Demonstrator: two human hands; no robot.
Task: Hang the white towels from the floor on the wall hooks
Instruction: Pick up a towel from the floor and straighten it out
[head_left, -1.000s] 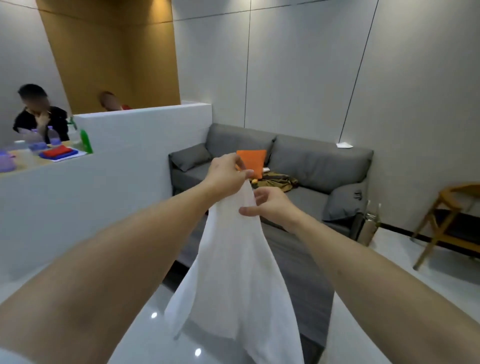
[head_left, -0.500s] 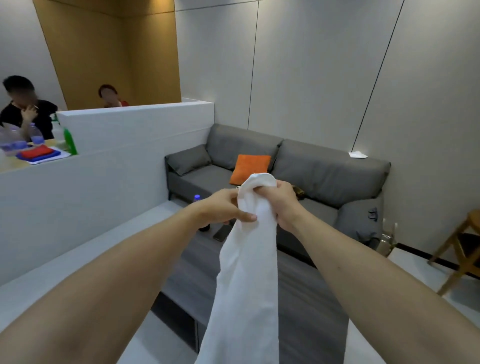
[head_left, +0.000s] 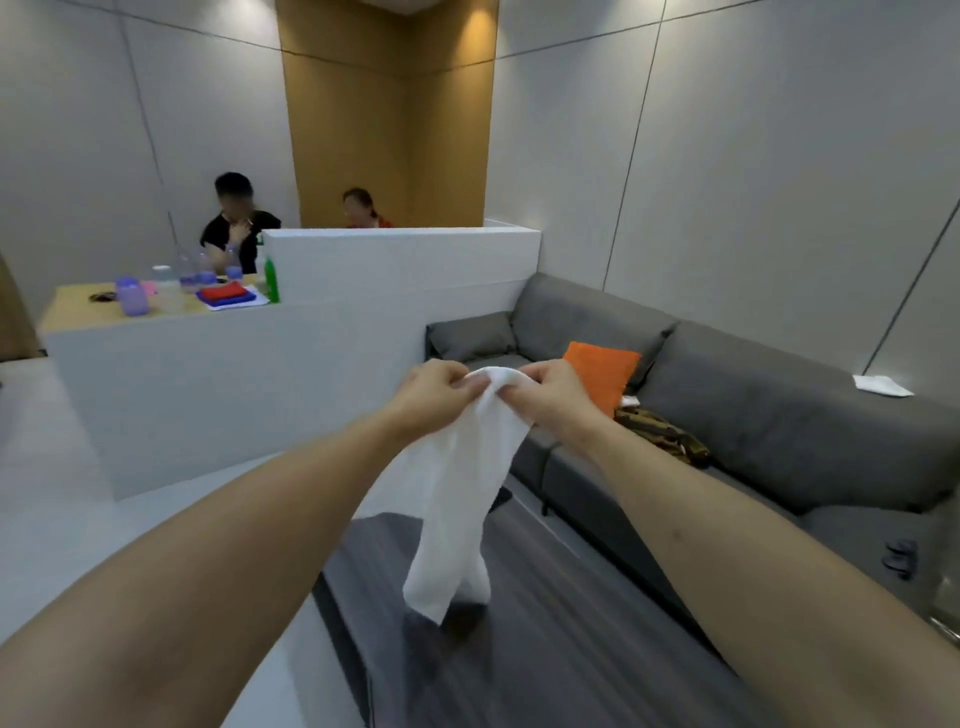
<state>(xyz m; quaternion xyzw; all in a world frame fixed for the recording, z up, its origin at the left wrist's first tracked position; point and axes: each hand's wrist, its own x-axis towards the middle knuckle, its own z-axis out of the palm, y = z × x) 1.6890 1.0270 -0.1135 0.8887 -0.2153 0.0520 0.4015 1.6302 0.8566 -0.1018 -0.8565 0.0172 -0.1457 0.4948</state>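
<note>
A white towel (head_left: 462, 499) hangs in front of me, bunched at its top edge. My left hand (head_left: 434, 397) pinches the top of the towel from the left. My right hand (head_left: 550, 402) grips the same top edge from the right, the two hands almost touching. The towel's lower end dangles over a dark low table (head_left: 545, 623). No wall hook shows in this view.
A grey sofa (head_left: 753, 415) with an orange cushion (head_left: 602, 371) runs along the right wall. A white partition (head_left: 260, 389) stands left, with a counter holding bottles and folded cloths. Two people sit behind it. A white cloth (head_left: 880, 385) lies on the sofa back.
The view has swung left, so the partition and seated people sit nearer the centre. Both hands have drawn together on the towel's top edge, which is more tightly bunched.
</note>
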